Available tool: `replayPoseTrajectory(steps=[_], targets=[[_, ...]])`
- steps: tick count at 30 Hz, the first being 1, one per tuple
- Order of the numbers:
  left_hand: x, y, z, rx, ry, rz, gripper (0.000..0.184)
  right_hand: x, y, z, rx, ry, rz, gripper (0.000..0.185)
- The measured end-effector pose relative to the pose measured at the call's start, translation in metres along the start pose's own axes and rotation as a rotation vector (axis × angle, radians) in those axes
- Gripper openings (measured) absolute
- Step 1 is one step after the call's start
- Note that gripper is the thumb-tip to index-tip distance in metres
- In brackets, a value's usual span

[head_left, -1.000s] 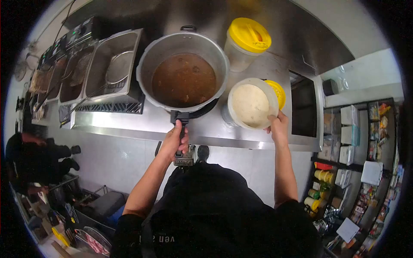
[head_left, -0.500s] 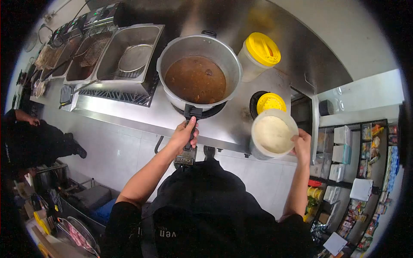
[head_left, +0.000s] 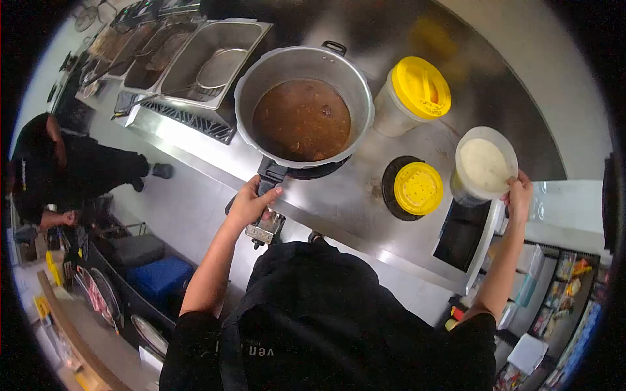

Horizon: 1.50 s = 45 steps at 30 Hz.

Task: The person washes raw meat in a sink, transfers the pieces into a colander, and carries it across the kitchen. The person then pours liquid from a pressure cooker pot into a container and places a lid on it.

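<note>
A large metal pressure cooker pot point(head_left: 244, 124) stands without a lid on the counter, with brown stew point(head_left: 303, 124) inside. My left hand point(head_left: 251, 205) is closed round its long black handle point(head_left: 270, 174). At the right, my right hand point(head_left: 520, 197) grips the rim and side of a clear plastic container point(head_left: 464, 186), which holds a pale, creamy mass point(head_left: 484, 163). The container is tilted slightly. A yellow lid point(head_left: 418, 189) lies on a round black burner stand point(head_left: 390, 186) between the pot and the container.
A second clear container with a yellow lid point(head_left: 422, 88) stands behind. Deep fryers point(head_left: 208, 65) with baskets line the left. Shelves of packets point(head_left: 567, 280) are at the lower right. Another person in black point(head_left: 78, 156) stands at the left, near a blue box point(head_left: 156, 277).
My right hand has carried the container right and away from the yellow lid. My left hand stays on the pot handle. The view has turned, and the other person shows more fully.
</note>
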<state>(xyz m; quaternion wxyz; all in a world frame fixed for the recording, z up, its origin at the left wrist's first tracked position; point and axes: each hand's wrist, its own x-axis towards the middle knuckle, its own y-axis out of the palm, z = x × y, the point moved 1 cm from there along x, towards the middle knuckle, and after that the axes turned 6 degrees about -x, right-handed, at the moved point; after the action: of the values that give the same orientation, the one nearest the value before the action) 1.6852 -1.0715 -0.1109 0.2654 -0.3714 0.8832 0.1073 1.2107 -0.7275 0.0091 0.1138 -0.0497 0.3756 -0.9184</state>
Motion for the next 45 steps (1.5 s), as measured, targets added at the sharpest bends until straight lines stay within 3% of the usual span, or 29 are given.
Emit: replayPoseTrajectory(steps=[2,3,5,6,8,9,13,14,15,17,19,21,23,25,26,28,35,38,40,43,45], targets=[[-0.004,0.002,-0.002,0.229,0.123,-0.068,0.039,0.034,0.018,-0.014,0.108,-0.018,-0.002,0.03],[-0.005,0.002,-0.001,0.229,0.115,-0.085,0.039,0.048,0.03,-0.019,0.112,-0.021,0.016,0.03],[-0.008,0.003,-0.003,0.551,0.143,-0.189,0.042,0.069,0.05,-0.03,0.233,0.106,-0.114,0.036],[-0.008,0.004,0.001,0.555,0.137,-0.193,0.042,0.074,0.057,-0.034,0.288,0.06,-0.093,0.034],[-0.008,0.008,0.007,0.718,0.467,-0.374,0.047,0.095,0.074,-0.06,0.366,0.098,-0.068,0.026],[-0.01,0.011,0.004,0.72,0.47,-0.368,0.047,0.105,0.083,-0.074,0.441,0.13,-0.052,0.018],[-0.022,0.039,-0.035,0.85,0.735,-0.629,0.057,0.132,0.108,-0.138,0.549,0.314,0.033,0.017],[-0.023,0.05,-0.047,0.851,0.803,-0.643,0.057,0.129,0.098,-0.132,0.547,0.314,0.015,0.017],[-0.025,0.062,-0.059,0.854,0.87,-0.659,0.058,0.115,0.093,-0.108,0.425,0.283,0.135,0.022],[-0.018,0.087,-0.074,0.691,0.947,-0.502,0.057,0.101,0.081,-0.082,0.308,0.263,0.255,0.027],[-0.008,0.122,-0.083,0.557,0.911,-0.239,0.058,0.102,0.072,-0.051,-0.746,-0.649,-0.351,0.039],[0.017,0.161,-0.082,0.454,0.929,-0.06,0.056,0.066,0.075,0.045,-0.407,-0.587,-0.21,0.04],[0.045,0.198,-0.086,0.463,0.938,0.018,0.053,0.052,0.117,0.09,-0.17,-0.65,0.009,0.043],[0.086,0.231,-0.075,0.17,0.754,0.085,0.05,0.048,0.161,0.134,-0.652,-0.561,0.251,0.042],[0.105,0.243,-0.074,0.167,0.759,0.079,0.05,0.055,0.185,0.139,-0.745,-0.583,0.266,0.042],[0.14,0.259,-0.078,-0.195,0.361,0.057,0.052,0.071,0.215,0.135,-0.835,-0.607,0.278,0.041],[0.19,0.262,-0.099,-0.101,0.428,-0.12,0.051,0.084,0.214,0.13,-0.581,-0.581,0.373,0.04],[0.2,0.252,-0.09,-0.101,0.553,-0.202,0.048,0.088,0.187,0.126,-0.486,-0.553,0.421,0.043],[0.176,0.25,-0.103,0.162,0.581,-0.206,0.054,0.073,0.144,0.12,-0.317,-0.64,0.415,0.036],[0.12,0.232,-0.129,0.179,0.666,-0.187,0.054,0.017,0.068,0.117,-0.402,-0.665,0.614,0.024],[0.088,0.198,-0.135,0.282,0.85,-0.257,0.051,-0.014,0.047,0.091,-0.419,-0.716,0.736,0.023]])
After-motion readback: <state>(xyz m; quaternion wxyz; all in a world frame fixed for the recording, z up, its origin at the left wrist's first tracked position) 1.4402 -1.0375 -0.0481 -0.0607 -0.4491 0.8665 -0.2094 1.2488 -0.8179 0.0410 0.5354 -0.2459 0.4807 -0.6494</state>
